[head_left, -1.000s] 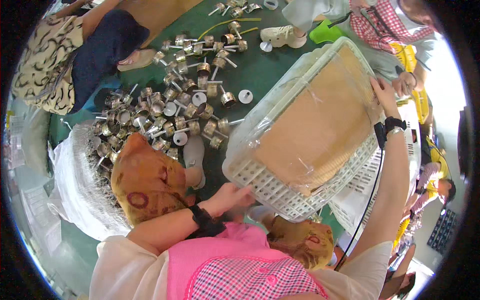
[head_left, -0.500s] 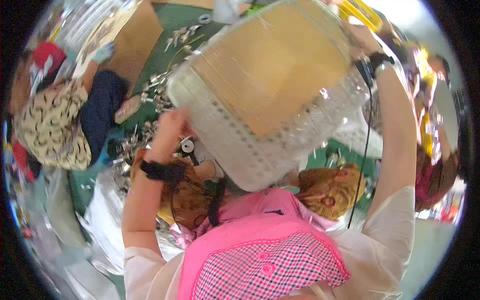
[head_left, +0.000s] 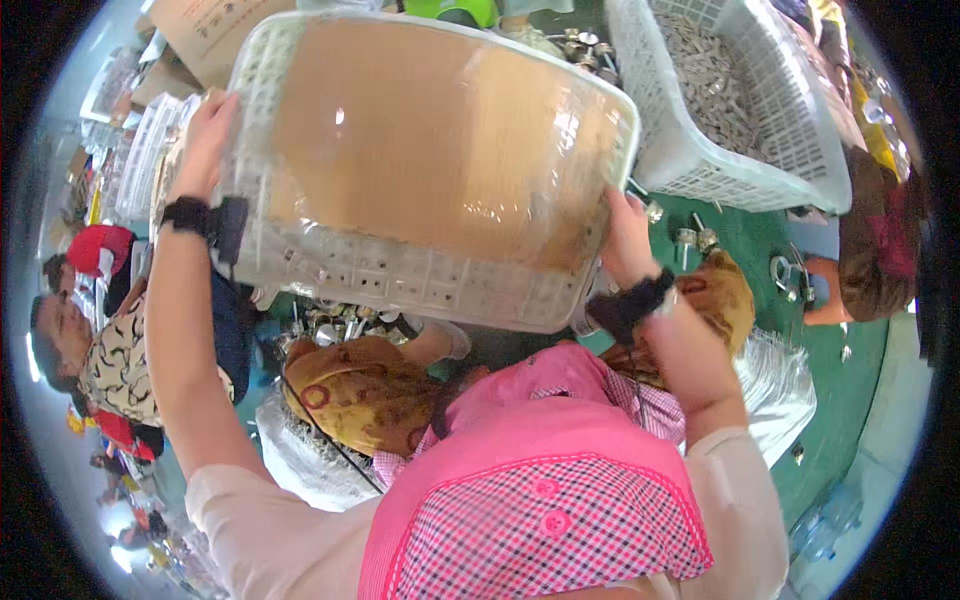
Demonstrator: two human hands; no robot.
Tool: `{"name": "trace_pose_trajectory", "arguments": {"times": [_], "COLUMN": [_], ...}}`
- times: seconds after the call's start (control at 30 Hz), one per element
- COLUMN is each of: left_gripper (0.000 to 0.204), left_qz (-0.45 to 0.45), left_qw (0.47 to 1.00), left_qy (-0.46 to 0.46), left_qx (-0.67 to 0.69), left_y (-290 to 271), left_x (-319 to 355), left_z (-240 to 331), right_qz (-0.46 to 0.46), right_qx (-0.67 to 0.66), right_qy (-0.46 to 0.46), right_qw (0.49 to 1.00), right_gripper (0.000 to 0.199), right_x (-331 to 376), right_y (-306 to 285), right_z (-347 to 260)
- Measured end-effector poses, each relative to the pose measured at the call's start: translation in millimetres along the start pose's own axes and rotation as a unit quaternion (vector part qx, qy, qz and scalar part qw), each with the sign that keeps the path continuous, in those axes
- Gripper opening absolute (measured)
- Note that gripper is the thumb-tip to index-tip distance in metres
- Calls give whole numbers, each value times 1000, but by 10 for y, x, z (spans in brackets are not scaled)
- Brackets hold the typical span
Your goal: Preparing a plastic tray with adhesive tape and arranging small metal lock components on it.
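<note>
In front of me I hold up a whitish plastic tray [head_left: 400, 275] with rounded corners and rows of small holes. A brown cardboard sheet [head_left: 400, 140] under shiny clear film covers most of the side facing me. My left hand [head_left: 208, 145] is closed round the tray's left edge, near the upper corner. At its right edge my right hand [head_left: 628, 237] grips lower down, its fingers partly hidden by the tray. Below the tray, on the floor, lie several loose metal fittings [head_left: 340, 328] near my knees.
A large white basket [head_left: 720, 175] of small grey pieces stands at the upper right. Fittings [head_left: 688, 240] lie on the green floor beside it. One person sits at the left in a patterned shirt [head_left: 120, 350]; another crouches at the right. Cardboard boxes [head_left: 205, 35] stand upper left.
The tray was steeply slanted, its right end raised; now it lies nearly level and farther left. My left hand has risen, my right hand has come down, and the view has turned to the right.
</note>
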State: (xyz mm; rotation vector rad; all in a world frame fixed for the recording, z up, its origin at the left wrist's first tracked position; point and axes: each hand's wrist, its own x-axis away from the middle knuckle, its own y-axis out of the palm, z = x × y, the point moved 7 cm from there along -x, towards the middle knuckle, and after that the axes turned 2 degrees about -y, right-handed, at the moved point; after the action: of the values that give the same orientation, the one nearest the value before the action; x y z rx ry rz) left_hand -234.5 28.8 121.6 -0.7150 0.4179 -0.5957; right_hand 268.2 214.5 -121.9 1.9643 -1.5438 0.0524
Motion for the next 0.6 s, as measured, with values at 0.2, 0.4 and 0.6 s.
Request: {"name": "trace_pose_trajectory", "arguments": {"times": [0.2, 0.4, 0.6], "left_gripper": [42, 41, 40], "left_qz": [-38, -38, -12], "left_qw": [991, 990, 984], "left_qy": [115, 93, 43], "left_qx": [61, 103, 175], "left_y": [1129, 1893, 2604], "left_x": [-231, -559, -1002], "left_z": [223, -475, -1282], "right_qz": [56, 87, 41], "right_qx": [125, 321, 337], "right_qy": [-111, -166, -123], "right_qw": [984, 928, 932], "right_gripper": [21, 24, 31], "right_x": [810, 974, 901], "right_y": [-295, -57, 265], "right_z": [-161, -243, 12]}}
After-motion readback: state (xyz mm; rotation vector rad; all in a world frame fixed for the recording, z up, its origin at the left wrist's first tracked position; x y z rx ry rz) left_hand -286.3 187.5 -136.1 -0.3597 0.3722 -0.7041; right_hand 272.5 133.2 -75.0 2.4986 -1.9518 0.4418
